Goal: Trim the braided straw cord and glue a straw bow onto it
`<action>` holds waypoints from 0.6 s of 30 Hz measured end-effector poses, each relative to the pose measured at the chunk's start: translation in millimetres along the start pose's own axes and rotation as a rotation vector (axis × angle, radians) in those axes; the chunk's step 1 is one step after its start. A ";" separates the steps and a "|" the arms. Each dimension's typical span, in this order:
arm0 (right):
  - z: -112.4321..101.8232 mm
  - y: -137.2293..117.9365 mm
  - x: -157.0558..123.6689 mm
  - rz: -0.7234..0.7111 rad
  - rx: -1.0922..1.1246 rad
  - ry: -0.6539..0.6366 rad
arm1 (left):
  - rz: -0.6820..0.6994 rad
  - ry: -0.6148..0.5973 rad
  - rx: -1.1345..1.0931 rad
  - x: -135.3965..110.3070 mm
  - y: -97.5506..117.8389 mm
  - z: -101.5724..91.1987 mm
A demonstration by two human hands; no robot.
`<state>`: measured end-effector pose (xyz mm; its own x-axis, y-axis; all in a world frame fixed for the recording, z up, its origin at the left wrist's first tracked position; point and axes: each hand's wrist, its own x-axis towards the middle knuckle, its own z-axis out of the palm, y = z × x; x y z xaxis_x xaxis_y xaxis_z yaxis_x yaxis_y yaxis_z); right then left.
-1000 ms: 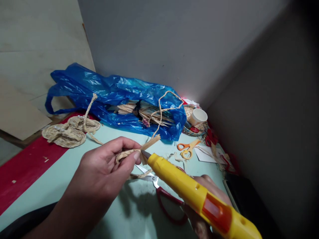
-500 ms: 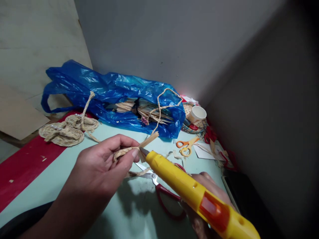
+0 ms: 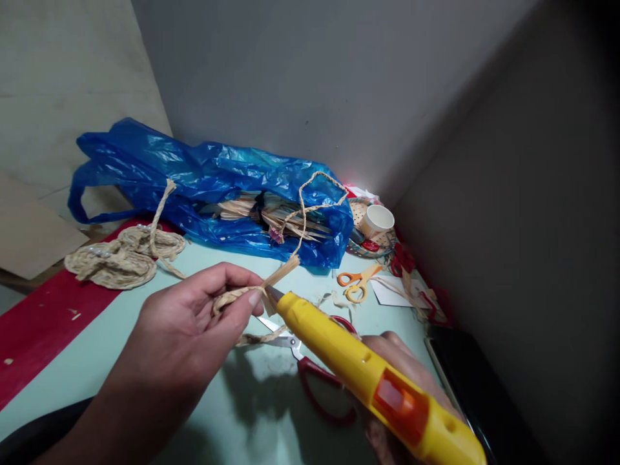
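Note:
Between the thumb and fingers of my left hand (image 3: 194,329) is pinched a braided straw cord (image 3: 230,298), its loose flat end sticking up to the right. My right hand (image 3: 394,368) is wrapped round a yellow hot glue gun (image 3: 349,355), and the gun body hides most of those fingers. The dark nozzle of the gun touches, or nearly touches, the cord just beside my left thumb. Beneath both hands lie red-handled scissors (image 3: 317,381) with their blades apart. Part of the braid passes close to the blades.
A blue plastic bag (image 3: 194,168) with straw bundles (image 3: 290,223) lies along the wall. Coiled straw pieces (image 3: 121,258) rest at left on a red strip (image 3: 62,329). At right are orange-yellow scissors (image 3: 359,281), a paper cup (image 3: 378,223) in a basket, and a black object (image 3: 475,381).
The whole view has shifted slightly, so things appear a little further left. My hands keep the same hold, with the nozzle still at the cord.

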<state>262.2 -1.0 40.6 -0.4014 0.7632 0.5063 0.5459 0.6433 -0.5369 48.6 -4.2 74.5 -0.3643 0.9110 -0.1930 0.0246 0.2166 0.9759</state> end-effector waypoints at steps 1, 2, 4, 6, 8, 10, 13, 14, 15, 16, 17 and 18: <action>-0.7 1.8 0.5 -0.013 -0.011 -0.023 | -0.002 -0.004 0.005 0.2 -0.2 0.0; -1.0 3.3 0.7 -0.027 -0.020 -0.032 | 0.001 -0.007 0.006 0.4 -0.4 0.0; -1.2 5.5 1.0 -0.061 -0.036 -0.043 | 0.013 -0.006 -0.003 0.7 -0.5 0.3; -1.5 6.5 1.2 -0.102 -0.040 -0.047 | 0.021 0.000 -0.007 0.7 -0.4 0.5; -2.2 6.8 1.5 -0.141 -0.045 -0.045 | 0.024 0.006 0.017 0.6 -0.5 0.5; -3.4 7.4 1.2 -0.152 -0.058 -0.044 | 0.034 0.010 0.037 1.1 -1.2 -0.1; -4.2 9.0 0.6 -0.135 -0.068 -0.032 | 0.040 0.016 0.039 3.5 -3.4 -1.7; -3.7 9.5 0.6 -0.144 -0.065 -0.031 | 0.038 -0.003 0.044 4.4 -4.0 -2.4; -3.0 9.6 0.8 -0.159 -0.062 -0.036 | 0.036 -0.027 0.052 5.3 -4.4 -3.0; -2.0 9.2 1.0 -0.172 -0.059 -0.047 | 0.033 -0.048 0.059 5.9 -4.5 -3.6; -0.8 8.2 1.2 -0.160 -0.068 -0.048 | 0.027 -0.062 0.062 6.2 -4.4 -3.9; 0.3 6.6 1.2 -0.145 -0.077 -0.041 | 0.019 -0.070 0.065 6.1 -4.2 -4.2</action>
<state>265.0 4.2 37.4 -0.5085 0.6659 0.5459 0.5344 0.7412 -0.4063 42.3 -1.0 69.7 -0.2976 0.9369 -0.1832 0.0925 0.2193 0.9713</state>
